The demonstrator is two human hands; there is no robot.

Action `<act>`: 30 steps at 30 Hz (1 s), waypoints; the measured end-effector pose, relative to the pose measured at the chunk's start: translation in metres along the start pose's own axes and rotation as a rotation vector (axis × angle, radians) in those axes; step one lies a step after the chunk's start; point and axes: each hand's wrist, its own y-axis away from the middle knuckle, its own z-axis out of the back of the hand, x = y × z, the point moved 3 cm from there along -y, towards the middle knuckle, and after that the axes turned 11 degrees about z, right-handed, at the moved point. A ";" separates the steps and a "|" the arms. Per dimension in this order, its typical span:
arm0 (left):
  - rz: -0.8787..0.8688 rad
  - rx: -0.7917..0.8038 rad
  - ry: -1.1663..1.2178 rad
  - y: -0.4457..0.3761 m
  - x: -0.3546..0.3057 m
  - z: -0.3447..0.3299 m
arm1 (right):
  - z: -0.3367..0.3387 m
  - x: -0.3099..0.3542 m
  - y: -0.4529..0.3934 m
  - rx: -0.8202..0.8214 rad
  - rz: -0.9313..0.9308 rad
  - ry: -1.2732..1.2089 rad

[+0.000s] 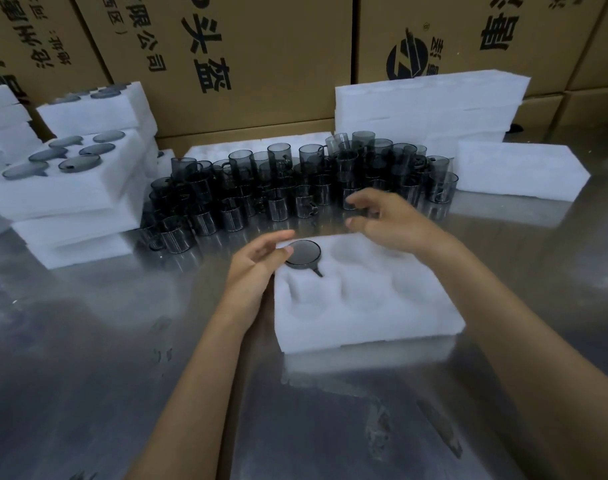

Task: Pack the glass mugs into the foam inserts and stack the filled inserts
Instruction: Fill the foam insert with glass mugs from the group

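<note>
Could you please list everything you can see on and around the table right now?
foam insert: one, white, front centre, one mug seated
seated mug: one, smoky grey, insert's far-left pocket
loose mugs: many, grey glass, clustered mid-table
filled inserts: stacked, white, left
empty foam blocks: several, white, right rear
cardboard boxes: brown, behind
table: metal, reflective
left hand: touches seated mug
right hand: open, hovering above the insert's far edge
</note>
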 end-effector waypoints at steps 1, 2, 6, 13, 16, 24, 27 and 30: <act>0.004 -0.039 0.058 -0.003 0.000 0.005 | 0.008 -0.004 -0.010 -0.029 -0.027 0.046; 0.008 -0.068 0.109 -0.006 -0.001 0.010 | 0.015 -0.008 -0.020 -0.051 -0.054 0.102; 0.018 -0.085 0.143 -0.013 0.000 0.018 | 0.030 -0.015 -0.061 -0.053 -0.087 0.366; 0.053 -0.004 0.036 -0.014 0.000 0.013 | 0.012 -0.021 -0.118 0.046 -0.104 0.486; 0.067 0.023 0.032 -0.013 -0.001 0.012 | 0.004 -0.027 -0.127 -0.014 -0.089 0.527; 0.084 0.031 -0.007 -0.012 -0.004 0.011 | 0.008 -0.034 -0.117 -0.255 -0.014 0.401; 0.093 0.025 0.005 -0.012 -0.005 0.010 | 0.015 -0.024 -0.108 -0.329 0.057 0.334; 0.105 -0.008 0.013 -0.012 -0.005 0.008 | 0.018 -0.013 -0.093 -0.355 0.107 0.287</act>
